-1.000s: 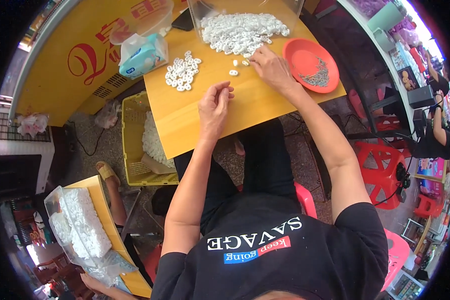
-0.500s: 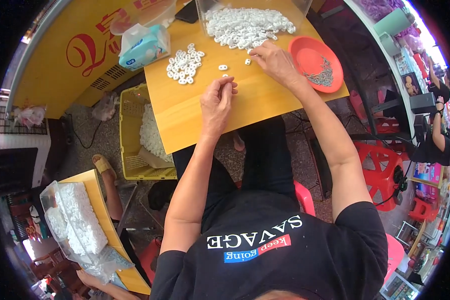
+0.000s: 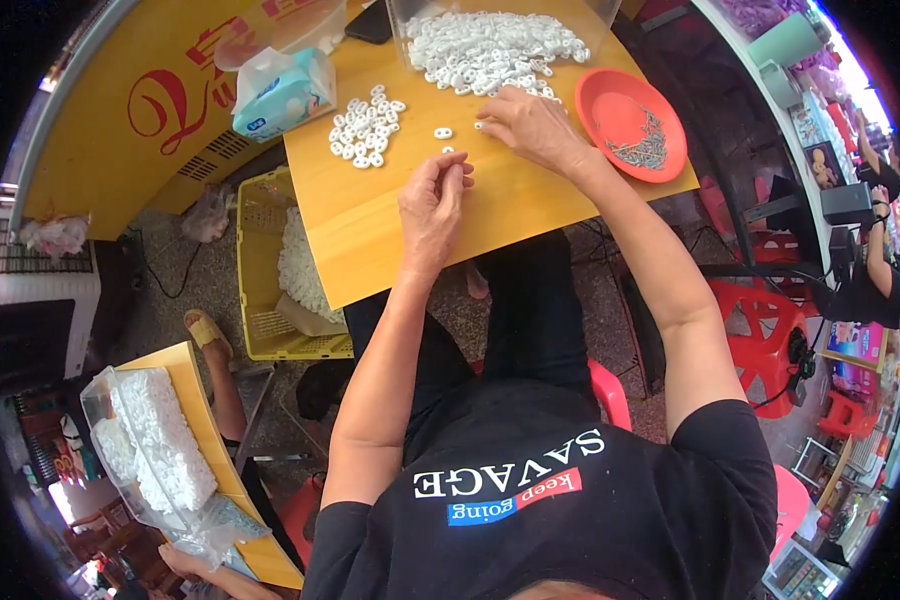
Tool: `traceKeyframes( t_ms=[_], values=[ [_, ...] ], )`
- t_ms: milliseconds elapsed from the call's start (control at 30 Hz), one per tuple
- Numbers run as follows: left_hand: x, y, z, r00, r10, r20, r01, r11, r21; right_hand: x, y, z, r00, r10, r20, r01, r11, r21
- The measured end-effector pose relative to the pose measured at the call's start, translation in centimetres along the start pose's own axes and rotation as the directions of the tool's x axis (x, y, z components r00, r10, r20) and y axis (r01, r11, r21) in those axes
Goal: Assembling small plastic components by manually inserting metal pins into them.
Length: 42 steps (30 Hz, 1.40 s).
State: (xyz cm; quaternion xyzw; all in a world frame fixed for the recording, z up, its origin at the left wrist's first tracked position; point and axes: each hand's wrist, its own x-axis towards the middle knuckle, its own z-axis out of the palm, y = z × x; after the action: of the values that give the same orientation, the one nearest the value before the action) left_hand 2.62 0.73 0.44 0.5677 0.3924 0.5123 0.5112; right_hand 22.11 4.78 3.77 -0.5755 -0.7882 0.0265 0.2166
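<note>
My left hand (image 3: pixel 434 203) rests near the middle of the wooden table, its fingers curled together; anything inside them is hidden. Just beyond its fingertips lie a small white two-hole piece (image 3: pixel 443 132) and another white piece (image 3: pixel 448 150), partly covered. To the right, my right hand (image 3: pixel 533 128) bends over the tabletop, fingertips closed at a white piece (image 3: pixel 479 125) that shows only in part. Behind that hand spreads a heap of white two-hole pieces (image 3: pixel 495 48). A smaller group of such pieces (image 3: pixel 362 130) lies to the left.
A red plate (image 3: pixel 595 105) of thin metal pins (image 3: pixel 648 150) stands at the table's right. Tissues (image 3: pixel 288 95), a dark phone (image 3: pixel 370 24) and a clear bin (image 3: pixel 610 12) line the far side. A yellow crate (image 3: pixel 255 335) sits left of the table; another person's hand (image 3: pixel 182 562) shows lower left.
My right hand has shifted left and slightly nearer, its fingertips coming down at the white piece. That piece has moved a little left. My left hand has stayed almost still.
</note>
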Motion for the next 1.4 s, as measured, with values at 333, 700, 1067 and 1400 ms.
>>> traceKeyframes(
  t_ms=[333, 700, 1067, 1400],
  values=[
    [0.0, 0.0, -0.4, 0.999, -0.049, -0.002, 0.049, 0.992, -0.118, -0.6, -2.2, 0.8, 0.993, 0.101, -0.061, -0.077, 0.947, 0.313],
    [0.2, 0.3, -1.2, 0.983, -0.146, 0.112, 0.176, 0.925, -0.337, -3.8, -5.5, 0.7, 0.940, 0.284, 0.189, -0.295, 0.401, 0.867],
    [0.0, 0.9, -0.8, 0.972, -0.154, 0.176, 0.197, 0.944, -0.264, -5.9, 3.3, -5.9, 0.931, 0.254, -0.263, -0.179, 0.943, 0.279],
    [0.1, 0.6, -0.8, 0.973, -0.144, 0.182, 0.184, 0.958, -0.221, -7.5, 8.9, -6.8, 0.920, 0.391, -0.026, -0.392, 0.919, -0.052]
  ],
)
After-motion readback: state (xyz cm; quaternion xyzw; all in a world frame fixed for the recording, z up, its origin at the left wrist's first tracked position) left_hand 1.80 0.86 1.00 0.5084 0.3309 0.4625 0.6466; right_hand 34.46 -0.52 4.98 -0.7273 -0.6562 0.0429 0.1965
